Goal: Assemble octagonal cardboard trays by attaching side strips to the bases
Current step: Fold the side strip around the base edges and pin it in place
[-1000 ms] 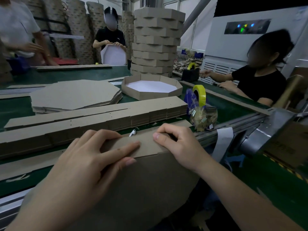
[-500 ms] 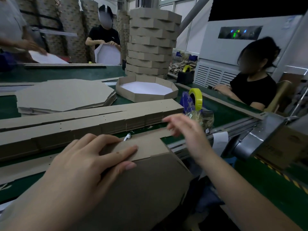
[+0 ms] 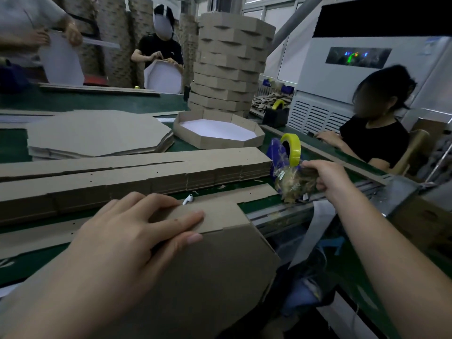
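Head view: the left hand (image 3: 127, 231) lies flat, fingers straight, pressing a strip (image 3: 220, 214) onto the base (image 3: 208, 277) propped at the near edge of the surface (image 3: 14, 263). The right hand (image 3: 325, 177) grips a clear bag (image 3: 293, 182) just beside the tape (image 3: 292, 145).

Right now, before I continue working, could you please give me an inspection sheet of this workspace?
Surface: green table, largely covered with cardboard.
Job's things: side strip lying along the top edge of a tilted base; stack of strips; pile of flat bases; finished tray; tower of trays.
Clutter: white earbud; clear bag; yellow tape roll.
Hands: left hand presses flat on the side strip; right hand grips the clear bag.
Cables: nothing seen on the table.
Surroundings: seated worker to the right; white cabinet behind.
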A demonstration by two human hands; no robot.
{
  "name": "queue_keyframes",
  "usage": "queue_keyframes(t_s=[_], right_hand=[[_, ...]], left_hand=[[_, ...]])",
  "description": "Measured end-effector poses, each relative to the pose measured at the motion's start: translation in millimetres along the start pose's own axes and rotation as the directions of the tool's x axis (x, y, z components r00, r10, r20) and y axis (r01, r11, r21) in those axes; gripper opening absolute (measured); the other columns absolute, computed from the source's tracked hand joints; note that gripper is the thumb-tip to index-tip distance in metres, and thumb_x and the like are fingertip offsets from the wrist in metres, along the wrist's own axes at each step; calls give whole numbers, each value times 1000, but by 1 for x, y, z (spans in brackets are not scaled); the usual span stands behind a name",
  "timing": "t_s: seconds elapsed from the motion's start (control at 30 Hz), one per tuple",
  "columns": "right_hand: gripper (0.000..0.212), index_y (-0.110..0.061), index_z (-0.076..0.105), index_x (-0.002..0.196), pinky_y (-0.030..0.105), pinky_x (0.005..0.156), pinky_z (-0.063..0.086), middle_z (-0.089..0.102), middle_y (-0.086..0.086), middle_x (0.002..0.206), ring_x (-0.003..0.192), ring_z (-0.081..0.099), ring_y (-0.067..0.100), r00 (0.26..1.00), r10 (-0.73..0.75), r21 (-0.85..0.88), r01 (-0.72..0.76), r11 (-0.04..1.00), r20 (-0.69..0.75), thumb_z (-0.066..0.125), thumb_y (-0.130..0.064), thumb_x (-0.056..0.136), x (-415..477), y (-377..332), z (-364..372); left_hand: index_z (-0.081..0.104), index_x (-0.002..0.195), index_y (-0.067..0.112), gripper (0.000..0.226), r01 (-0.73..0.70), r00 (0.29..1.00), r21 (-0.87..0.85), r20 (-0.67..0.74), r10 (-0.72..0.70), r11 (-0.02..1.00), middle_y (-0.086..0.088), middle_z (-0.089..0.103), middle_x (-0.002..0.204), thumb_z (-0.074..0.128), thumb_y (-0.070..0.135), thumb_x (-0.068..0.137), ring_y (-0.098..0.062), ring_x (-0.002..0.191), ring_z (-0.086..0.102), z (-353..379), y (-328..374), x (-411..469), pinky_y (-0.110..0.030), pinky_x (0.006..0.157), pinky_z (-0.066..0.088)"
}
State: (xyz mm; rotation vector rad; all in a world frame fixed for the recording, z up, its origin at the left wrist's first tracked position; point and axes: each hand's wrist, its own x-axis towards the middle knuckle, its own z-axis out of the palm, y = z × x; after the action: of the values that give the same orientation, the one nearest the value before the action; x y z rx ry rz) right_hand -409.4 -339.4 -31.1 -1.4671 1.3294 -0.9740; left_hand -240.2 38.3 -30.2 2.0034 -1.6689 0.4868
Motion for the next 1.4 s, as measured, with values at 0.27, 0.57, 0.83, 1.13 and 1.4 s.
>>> queue_keyframes(t_s=[0.27,0.57,0.83,1.13,1.4], right_hand=[[16,-17,74,91,19,43,25,59,-9,73,44,32,5,985,170,292,-172,941,32,73,-23,76,5,-4,4],[42,-16,65,43,19,60,41,56,-8,49,47,47,3,987,-140,613,162,773,-84,59,5,79,-24,34,4],[22,-21,64,62,31,82,36,59,-1,88,86,51,13,938,-294,-74,285,956,-184,72,-20,82,-31,56,-3],[8,-14,72,76,8,58,34,47,-2,78,66,46,-1,772,-629,-318,575,754,-93,73,-17,84,-96,30,3],[7,-22,75,80,20,47,38,63,12,63,53,51,11,724,-625,363,521,772,292,71,-27,80,-246,-9,35]], left_hand=[[69,113,41,40,-10,1000,14,-23,10,1000,7,66,103,39,54,90,-22,82,61,1,1,0,-39,60,51],[68,114,42,42,7,1000,-11,-10,-7,1000,8,66,106,36,57,91,-22,84,61,5,1,1,-41,62,51],[65,118,45,41,-14,1000,-14,-8,14,1000,12,64,108,36,58,92,-19,87,60,7,-1,1,-42,62,50],[70,109,40,42,11,1000,-38,-20,-11,999,15,65,107,44,60,84,-18,89,61,3,5,2,-41,67,53],[66,104,40,37,-18,1000,-44,-25,16,999,19,62,109,51,60,76,-15,93,60,3,2,0,-44,67,54]])
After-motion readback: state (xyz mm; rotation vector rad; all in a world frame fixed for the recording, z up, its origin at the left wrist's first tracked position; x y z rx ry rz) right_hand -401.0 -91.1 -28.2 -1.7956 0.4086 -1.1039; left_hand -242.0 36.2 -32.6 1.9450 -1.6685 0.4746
